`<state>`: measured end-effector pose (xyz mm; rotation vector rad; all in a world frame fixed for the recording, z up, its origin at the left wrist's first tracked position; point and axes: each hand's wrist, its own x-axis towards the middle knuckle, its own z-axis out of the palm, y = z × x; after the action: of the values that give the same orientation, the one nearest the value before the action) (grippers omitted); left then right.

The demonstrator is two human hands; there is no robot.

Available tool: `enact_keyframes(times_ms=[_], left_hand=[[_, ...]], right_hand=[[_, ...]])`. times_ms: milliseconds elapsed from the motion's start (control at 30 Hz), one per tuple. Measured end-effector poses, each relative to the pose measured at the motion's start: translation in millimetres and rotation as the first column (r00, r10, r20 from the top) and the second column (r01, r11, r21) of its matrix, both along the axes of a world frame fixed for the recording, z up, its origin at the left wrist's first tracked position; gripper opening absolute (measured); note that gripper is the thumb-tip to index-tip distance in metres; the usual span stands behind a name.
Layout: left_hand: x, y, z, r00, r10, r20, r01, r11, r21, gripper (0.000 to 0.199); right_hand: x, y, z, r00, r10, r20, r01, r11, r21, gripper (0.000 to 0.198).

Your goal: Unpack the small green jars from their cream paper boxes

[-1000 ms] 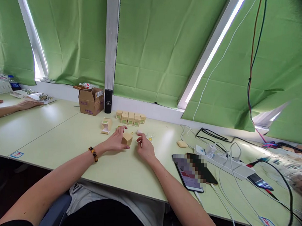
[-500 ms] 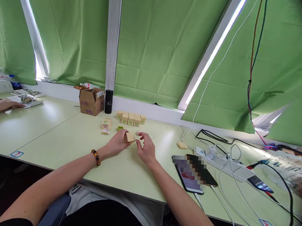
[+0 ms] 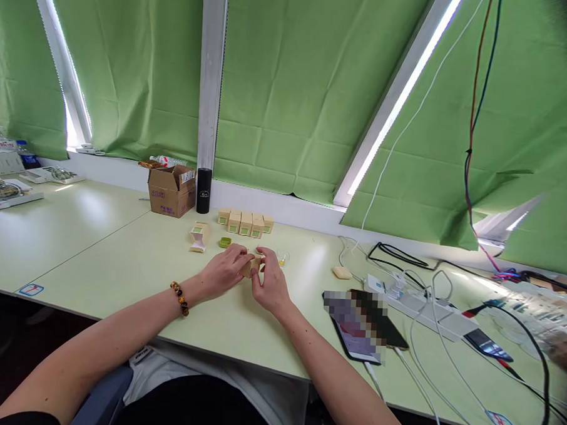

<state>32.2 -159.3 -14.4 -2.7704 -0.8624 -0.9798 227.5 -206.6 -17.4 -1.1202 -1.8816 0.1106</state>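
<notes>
Pinching a small tan carton (image 3: pixel 250 265) between them near the table's (image 3: pixel 122 255) middle, the left hand (image 3: pixel 224 271) and right hand (image 3: pixel 268 281) close around what looks light, thin-walled and crushable, best held by its stiffer edges.

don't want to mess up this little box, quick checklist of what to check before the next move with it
1. Small tan box held by both hands: ok, left hand and right hand meet on it just above the table.
2. Box flaps closed: cannot tell, the fingers cover most of it.
3. Row of finished boxes upright and clear of the hands: ok, it stands by the window ledge.
4. Open box within reach: ok, it lies left of the hands.
5. Small green piece free: ok, it lies untouched behind the left hand.
6. Phone and cables out of the way: ok, off to the right.
</notes>
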Motion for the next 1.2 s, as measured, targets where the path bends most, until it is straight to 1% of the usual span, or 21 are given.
enact_keyframes(times_ms=[133,267,367,467,533,633,700,767,867,967,1067,1133,1200], left_hand=[[0.5,-3.2,4.0,0.999,0.011,-0.044,-0.008,0.998,0.062,0.061],[1.1,-7.5,10.1,0.992,0.044,-0.116,-0.027,0.989,0.148,0.051],[1.8,-9.0,12.8,0.986,0.05,-0.161,-0.017,0.979,0.202,0.045],[3.1,-9.5,13.0,0.983,0.047,-0.176,-0.003,0.97,0.243,0.034],[4.0,-9.5,12.1,0.983,0.048,-0.175,-0.003,0.969,0.247,0.03],[3.7,-8.7,9.5,0.99,0.032,-0.138,-0.004,0.981,0.192,0.036],[2.1,-7.1,7.0,0.997,0.018,-0.074,-0.01,0.993,0.114,0.044],[0.0,-4.6,4.5,1.0,0.013,0.006,-0.013,1.0,0.015,0.051],[-3.2,-0.6,1.9,0.991,0.034,0.129,-0.018,0.992,-0.128,0.06],[-5.2,1.6,2.0,0.979,0.035,0.202,0.007,0.979,-0.202,0.055],[-5.2,1.0,3.5,0.974,-0.019,0.226,0.067,0.976,-0.208,0.042],[-4.3,-0.1,4.5,0.97,-0.042,0.241,0.093,0.975,-0.203,0.036],[-3.4,-1.2,5.7,0.967,-0.047,0.25,0.1,0.975,-0.2,0.034]], right_hand=[[-1.1,-1.6,0.1,1.0,0.02,-0.001,-0.02,1.0,-0.015,0.06],[-2.0,-0.8,-1.9,0.999,0.042,-0.011,-0.042,0.999,-0.027,0.063],[-2.6,1.1,-4.1,0.997,0.068,-0.04,-0.069,0.997,-0.038,0.066],[-4.1,2.2,-5.8,0.995,0.065,-0.08,-0.07,0.996,-0.06,0.067],[-4.6,2.8,-6.5,0.993,0.048,-0.107,-0.056,0.995,-0.077,0.067],[-2.6,5.1,-7.2,0.991,0.016,-0.131,-0.025,0.997,-0.069,0.066],[0.5,7.5,-6.8,0.986,-0.014,-0.163,0.005,0.998,-0.056,0.062],[3.6,9.8,-5.3,0.969,-0.029,-0.244,0.013,0.998,-0.067,0.055],[5.6,11.6,-1.3,0.903,-0.009,-0.43,-0.045,0.992,-0.114,0.046],[5.6,12.2,2.6,0.838,-0.014,-0.546,-0.074,0.988,-0.139,0.046],[7.6,15.0,4.2,0.836,-0.068,-0.544,0.011,0.994,-0.106,0.042],[10.8,18.4,3.8,0.847,-0.119,-0.518,0.113,0.993,-0.044,0.039],[14.8,22.0,2.8,0.865,-0.167,-0.474,0.215,0.975,0.05,0.035]])
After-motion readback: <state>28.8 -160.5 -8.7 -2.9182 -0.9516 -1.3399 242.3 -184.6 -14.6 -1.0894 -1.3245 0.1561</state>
